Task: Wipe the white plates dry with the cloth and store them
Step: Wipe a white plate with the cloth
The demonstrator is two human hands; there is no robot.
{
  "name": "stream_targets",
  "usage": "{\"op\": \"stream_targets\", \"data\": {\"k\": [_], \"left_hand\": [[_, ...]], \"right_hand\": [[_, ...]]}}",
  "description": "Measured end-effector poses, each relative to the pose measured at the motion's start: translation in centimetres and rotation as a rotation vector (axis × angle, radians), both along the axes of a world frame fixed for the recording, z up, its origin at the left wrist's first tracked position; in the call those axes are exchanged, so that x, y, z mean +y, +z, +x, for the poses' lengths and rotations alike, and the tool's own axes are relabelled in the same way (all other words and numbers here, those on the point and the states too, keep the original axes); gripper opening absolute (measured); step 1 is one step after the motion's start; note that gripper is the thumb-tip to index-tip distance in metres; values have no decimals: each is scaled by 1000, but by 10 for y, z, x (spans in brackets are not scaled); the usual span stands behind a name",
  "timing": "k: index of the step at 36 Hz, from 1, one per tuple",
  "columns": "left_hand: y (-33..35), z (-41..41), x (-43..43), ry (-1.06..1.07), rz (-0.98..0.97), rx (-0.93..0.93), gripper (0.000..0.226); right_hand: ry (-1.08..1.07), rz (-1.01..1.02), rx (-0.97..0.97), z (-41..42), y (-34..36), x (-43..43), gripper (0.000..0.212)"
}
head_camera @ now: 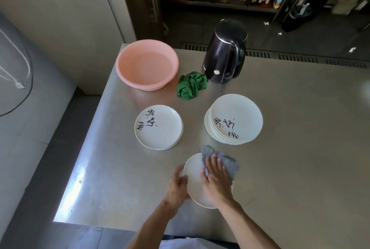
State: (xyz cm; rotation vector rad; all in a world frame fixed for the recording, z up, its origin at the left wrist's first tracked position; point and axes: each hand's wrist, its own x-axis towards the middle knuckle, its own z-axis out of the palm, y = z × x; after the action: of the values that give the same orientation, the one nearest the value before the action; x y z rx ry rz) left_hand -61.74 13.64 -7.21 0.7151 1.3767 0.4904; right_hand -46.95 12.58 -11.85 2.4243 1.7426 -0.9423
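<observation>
My left grip [177, 185] is holding the edge of a white plate [193, 176] at the near part of the table [300, 128]. My right grip [215, 178] is lying flat and wide, pressing a grey cloth [226, 160] on the plate. Past them, a low pile of plates [159, 127] is sitting on the left and a tall pile [236, 118] on the right, well apart. Farther back, a pink bowl [140, 84], a green rag [191, 85] and a black kettle [224, 56] are sitting close together. My hand and the cloth are hiding much of the plate. The things on the far shelf [220, 4] are too blurry to tell.
</observation>
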Motion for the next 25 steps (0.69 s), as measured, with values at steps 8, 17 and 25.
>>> {"op": "stream_targets", "data": {"k": [8,17,25], "left_hand": [[11,4,4,-119,16,-50,30],[5,2,3,176,-57,-100,25],[6,0,-1,79,-86,-104,24]], "right_hand": [[188,91,478,-21,21,-8,53],[-183,21,150,-2,21,4,56],[167,57,443,1,18,-14,50]]}}
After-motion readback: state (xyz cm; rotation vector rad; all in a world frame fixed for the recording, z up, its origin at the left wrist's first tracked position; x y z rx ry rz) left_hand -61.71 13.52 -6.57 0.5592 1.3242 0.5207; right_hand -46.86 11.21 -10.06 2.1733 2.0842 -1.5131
